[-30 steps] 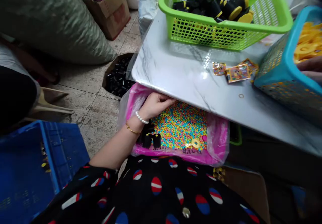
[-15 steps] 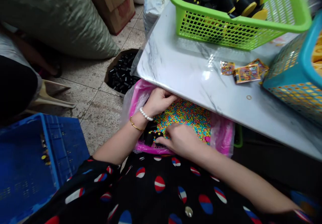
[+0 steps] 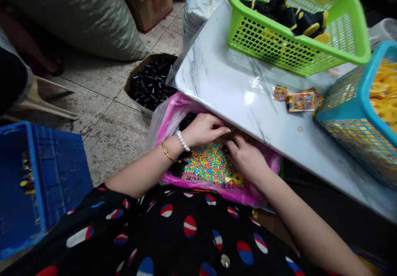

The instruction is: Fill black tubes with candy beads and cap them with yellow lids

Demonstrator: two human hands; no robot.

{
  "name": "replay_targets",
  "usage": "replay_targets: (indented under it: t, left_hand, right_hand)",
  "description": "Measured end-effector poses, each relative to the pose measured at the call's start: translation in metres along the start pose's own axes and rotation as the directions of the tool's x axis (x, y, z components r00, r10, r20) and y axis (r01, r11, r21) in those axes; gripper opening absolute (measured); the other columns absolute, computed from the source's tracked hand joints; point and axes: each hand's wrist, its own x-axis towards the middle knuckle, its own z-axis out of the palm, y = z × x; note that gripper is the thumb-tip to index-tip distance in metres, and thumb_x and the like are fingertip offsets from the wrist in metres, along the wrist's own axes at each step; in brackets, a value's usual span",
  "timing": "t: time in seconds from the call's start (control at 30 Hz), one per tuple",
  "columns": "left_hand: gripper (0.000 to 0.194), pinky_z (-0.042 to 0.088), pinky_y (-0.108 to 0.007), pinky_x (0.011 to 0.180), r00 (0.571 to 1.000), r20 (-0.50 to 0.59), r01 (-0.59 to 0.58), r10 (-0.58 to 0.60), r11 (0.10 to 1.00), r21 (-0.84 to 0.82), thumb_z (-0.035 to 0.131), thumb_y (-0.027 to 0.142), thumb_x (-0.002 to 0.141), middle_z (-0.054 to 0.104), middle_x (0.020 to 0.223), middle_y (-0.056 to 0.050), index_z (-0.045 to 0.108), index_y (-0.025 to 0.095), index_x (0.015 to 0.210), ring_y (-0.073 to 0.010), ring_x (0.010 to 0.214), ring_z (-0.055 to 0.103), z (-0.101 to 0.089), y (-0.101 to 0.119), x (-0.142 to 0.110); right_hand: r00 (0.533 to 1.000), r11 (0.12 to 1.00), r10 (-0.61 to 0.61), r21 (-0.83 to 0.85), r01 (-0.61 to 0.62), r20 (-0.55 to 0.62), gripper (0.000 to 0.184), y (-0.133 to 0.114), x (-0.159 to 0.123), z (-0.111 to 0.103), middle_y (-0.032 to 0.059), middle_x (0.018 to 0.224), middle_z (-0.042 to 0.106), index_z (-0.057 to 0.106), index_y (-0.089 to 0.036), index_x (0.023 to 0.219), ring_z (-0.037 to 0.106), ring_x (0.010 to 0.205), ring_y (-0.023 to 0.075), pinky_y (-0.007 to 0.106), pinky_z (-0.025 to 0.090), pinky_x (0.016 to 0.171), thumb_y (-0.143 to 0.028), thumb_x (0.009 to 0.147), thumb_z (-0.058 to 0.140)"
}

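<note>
A pink tub (image 3: 166,129) lined with clear plastic holds many small multicoloured candy balls (image 3: 207,160). Over its far part, my left hand (image 3: 206,129) has its fingers curled and its thumb pointing right; whatever they grip is hidden. Close by on the right, my right hand (image 3: 249,160) is closed with its fingertips down at the candy, pinching a small black piece (image 3: 226,148) that is mostly covered. Black containers (image 3: 187,121) lie at the tub's left side. A yellow round piece (image 3: 237,178) rests on the candy near the front rim.
The marbled table (image 3: 211,73) overhangs the tub's far side. On it stand a green basket (image 3: 263,48) of black-and-yellow containers, a blue basket (image 3: 344,102) of yellow pieces, and small packets (image 3: 300,102). Left are a box of black cylinders (image 3: 151,84) and a blue crate (image 3: 62,156).
My right hand has moved right and away from me, from the black pieces at the tub's near left. The left hand has shifted slightly right, and the two are now close together.
</note>
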Motion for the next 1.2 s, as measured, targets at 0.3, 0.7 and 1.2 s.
replay_targets:
  t: [0.3,0.7,1.2]
  left_hand:
    - [0.02,0.049,-0.025,0.069,0.957,0.146,-0.211,0.25,0.948,-0.237,0.063,0.031,0.085,0.072,0.082,-0.007,0.072,0.014,0.089,-0.0142,0.072,0.064,-0.01,0.014,-0.01]
    - [0.035,0.053,-0.032,0.087,0.849,0.121,-0.483,0.514,0.849,-0.215,0.072,0.036,0.08,0.065,0.103,-0.011,0.066,0.018,0.11,-0.0193,0.098,0.062,0.006,0.023,-0.011]
    - [0.034,0.052,-0.025,0.073,0.911,0.208,-0.377,0.355,0.923,0.073,0.074,0.04,0.078,0.072,0.085,-0.005,0.066,0.013,0.097,-0.0153,0.078,0.067,0.009,0.02,-0.012]
  right_hand:
    - [0.99,0.658,-0.13,0.741,0.131,-0.06,0.029,-0.007,-0.013,0.011,0.0059,0.101,0.06,0.063,-0.021,0.105,0.061,0.083,0.017,0.031,0.054,0.074,-0.027,0.079,0.072]
    - [0.987,0.096,0.158,0.995,0.004,-0.019,0.045,0.018,-0.036,-0.017,0.0038,0.116,0.051,0.047,-0.025,0.103,0.061,0.087,0.0128,0.023,0.057,0.066,-0.025,0.071,0.079]
    - [0.977,0.982,-0.11,0.17,0.079,0.181,0.018,0.027,-0.046,0.014,0.0082,0.097,0.061,0.069,-0.02,0.098,0.062,0.085,0.0197,0.029,0.049,0.073,-0.021,0.09,0.053]
